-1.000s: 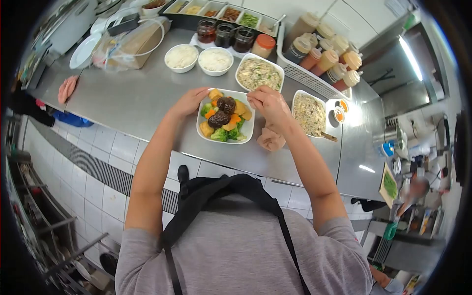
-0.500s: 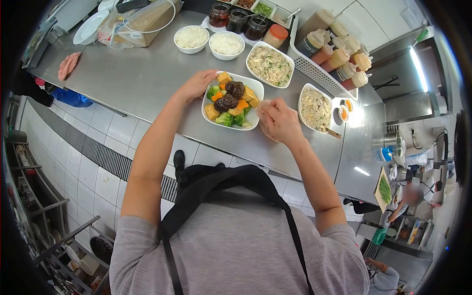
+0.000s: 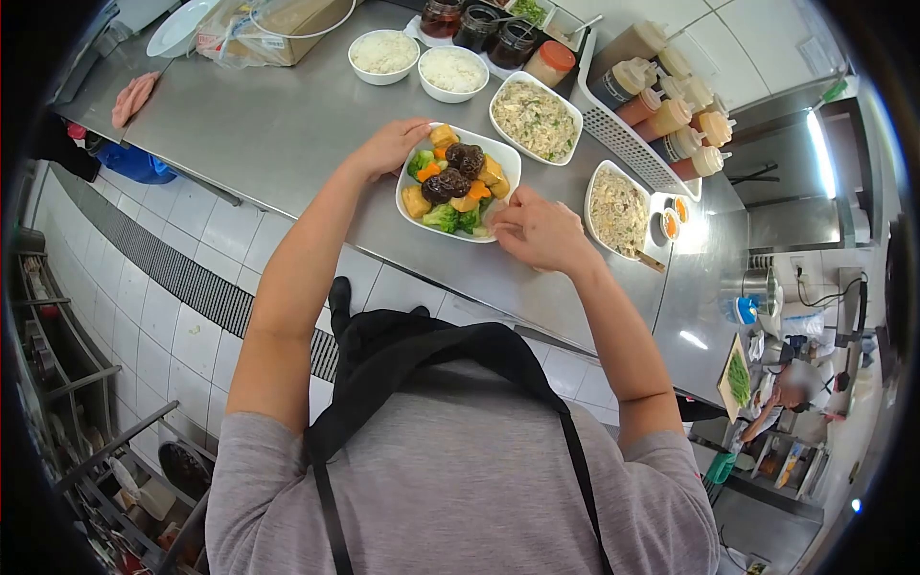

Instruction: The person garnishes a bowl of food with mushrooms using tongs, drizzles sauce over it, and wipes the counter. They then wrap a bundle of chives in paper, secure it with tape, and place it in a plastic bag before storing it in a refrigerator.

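Beside the right hand (image 3: 542, 230), a fried-rice dish (image 3: 618, 209) sits close

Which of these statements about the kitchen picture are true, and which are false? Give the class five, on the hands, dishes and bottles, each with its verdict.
1. The left hand is at the rim of the vegetable dish. True.
2. The two bowls of white rice stand on the floor. False: the rice bowls are on the metal counter.
3. The sauce bottles stand in a white basket. True.
4. The right hand reaches into the basket. False: the right hand is at the edge of the vegetable dish.
5. The red-lidded jar stands beside the dark jars. True.
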Available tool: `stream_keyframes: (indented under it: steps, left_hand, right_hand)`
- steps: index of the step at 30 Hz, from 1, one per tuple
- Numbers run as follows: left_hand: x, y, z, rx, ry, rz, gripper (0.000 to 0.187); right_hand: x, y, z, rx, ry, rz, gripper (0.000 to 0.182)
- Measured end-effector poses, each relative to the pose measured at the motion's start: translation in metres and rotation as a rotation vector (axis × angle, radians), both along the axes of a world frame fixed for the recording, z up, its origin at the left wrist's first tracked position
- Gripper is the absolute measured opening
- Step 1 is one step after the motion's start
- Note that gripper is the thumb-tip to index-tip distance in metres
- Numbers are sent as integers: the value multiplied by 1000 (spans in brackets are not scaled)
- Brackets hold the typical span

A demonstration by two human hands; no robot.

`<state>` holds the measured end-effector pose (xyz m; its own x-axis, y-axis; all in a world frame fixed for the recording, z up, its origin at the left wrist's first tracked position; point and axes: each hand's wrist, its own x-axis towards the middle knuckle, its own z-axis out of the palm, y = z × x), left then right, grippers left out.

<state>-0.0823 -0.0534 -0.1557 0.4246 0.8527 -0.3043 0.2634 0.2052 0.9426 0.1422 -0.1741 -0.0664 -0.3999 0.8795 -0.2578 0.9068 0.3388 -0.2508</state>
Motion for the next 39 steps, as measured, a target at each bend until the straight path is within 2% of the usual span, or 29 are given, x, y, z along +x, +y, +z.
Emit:
stream_keyframes:
  steps: [2,4,5,7,8,10,14,16,20,22,23,25,29,31,32,35,37,38,39]
  left_hand:
    - [-2,3,-3,11,8,-14,36]
    - [-1,4,-5,21,15,-35,36]
    - [0,4,-6,12,-17,-24,36]
    - [1,1,-3,6,-44,-21,35]
    - [0,-2,2,-26,-43,-15,35]
    - [-1,-3,5,-57,-41,-2,35]
    - [-1,-1,-2,-65,-66,-1,36]
    - [0,-1,-3,-56,-60,-5,36]
    - [-1,-3,1,-64,-84,5,37]
    - [0,-4,2,-81,-100,18,37]
    - [0,-4,2,-64,-81,15,37]
    - [0,-4,3,-48,-62,14,37]
    - [0,-2,1,-46,-53,9,37]
    - [0,-2,-1,-53,-61,9,36]
    - [0,-3,0,-57,-62,13,36]
    - [0,-3,1,-60,-53,18,36]
    - [0,-2,0,-58,-45,17,36]
    - [-1,-2,-2,-77,-58,19,37]
    - [-1,-1,-4,-96,-70,20,37]
  right_hand:
    - [1,0,-3,-17,92,2,17]
    - [6,0,-17,-34,291,-20,13]
    - [7,-1,-23,-32,293,-26,13]
    - [5,-1,-30,130,381,-179,12]
    - [7,-3,-28,132,383,-182,12]
    - [10,-5,-24,210,385,-378,11]
    - [4,-19,-25,322,400,-188,9]
    - [-7,-22,-23,357,455,23,10]
    - [-6,-14,-24,262,257,-34,11]
    - [5,-4,-27,320,195,-178,10]
    - [8,-3,-24,321,192,-174,10]
    - [11,-2,-19,390,419,-230,10]
    - [9,-15,-33,442,379,-179,10]
    - [1,-25,-36,429,216,-170,12]
    - [0,-28,-36,428,216,-171,12]
    - [-5,-36,-40,415,346,-189,12]
    - [-6,-43,-54,657,329,-176,14]
    - [-7,-46,-65,658,328,-180,14]
    - [-7,-49,-79,454,590,-383,15]
